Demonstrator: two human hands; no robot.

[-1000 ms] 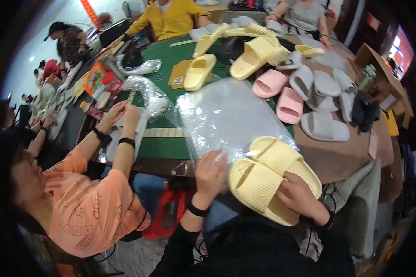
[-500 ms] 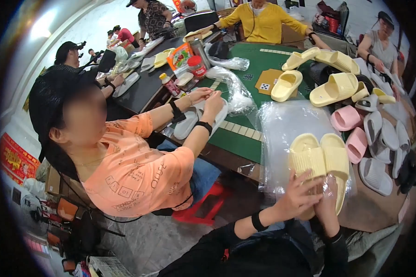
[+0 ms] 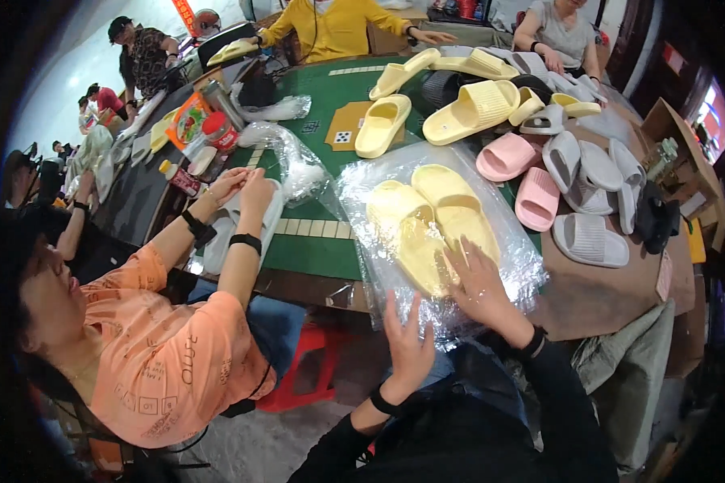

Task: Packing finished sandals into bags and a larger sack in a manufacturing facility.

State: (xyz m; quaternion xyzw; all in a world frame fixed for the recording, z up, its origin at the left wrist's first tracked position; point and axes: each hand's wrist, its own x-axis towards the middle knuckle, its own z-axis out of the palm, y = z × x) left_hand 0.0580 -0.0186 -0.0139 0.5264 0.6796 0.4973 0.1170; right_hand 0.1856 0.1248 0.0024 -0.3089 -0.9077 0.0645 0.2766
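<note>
A pair of pale yellow slide slippers (image 3: pixel 455 205) lies side by side on a layer of clear plastic bags (image 3: pixel 358 253) at the table's near edge. My right hand (image 3: pixel 485 294) rests with fingers spread over the heel end of the pair, touching it. Nearer to me and to the left, my left hand (image 3: pixel 411 346) is raised with its fingers apart and nothing in it. It is beside the lower edge of the bags, off the slippers.
Loose yellow slippers (image 3: pixel 471 113) are heaped beyond the bags, with pink (image 3: pixel 537 199) and grey (image 3: pixel 592 240) ones to the right. A co-worker in an orange shirt (image 3: pixel 169 346) sits close on my left, hands over grey slippers (image 3: pixel 221 237). A red stool (image 3: pixel 306 370) stands below.
My view has turned right. The yellow pair, held up between my hands before, now lies on the bags. My left hand has come away from it; my right hand lies over its heels.
</note>
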